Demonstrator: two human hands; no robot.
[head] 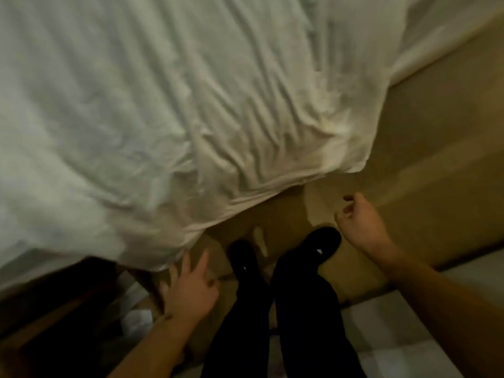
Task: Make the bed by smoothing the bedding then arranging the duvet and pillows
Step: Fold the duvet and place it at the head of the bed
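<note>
White bedding [152, 105] fills most of the view, a wrinkled duvet or sheet that hangs over the bed's edge, its creases bunching toward a drooping corner just beyond and to the left of the right hand [360, 225]. The frame is blurred, so whether this cloth is the duvet or a sheet cannot be told. Tan floor [425, 137] spreads out past the right hand and off to its right, with paler tiled floor [395, 336] beneath that forearm. Dark wooden bed frame [54, 304] shows under the hem, to the left of the left hand [191, 290]. Black trouser legs [286, 323] run between the two forearms, ending in black shoes [321, 244] set on the floor between the hands. The left hand is spread wide, fingers splayed, its fingertips [186, 259] touching or just short of the cloth's lower hem; it grips nothing. The right hand hangs clear of the cloth, just below the drooping corner, fingers loosely curled inward and holding nothing. A small pale scrap [260, 240] lies on the floor between the shoes, near the left hand's far side.
</note>
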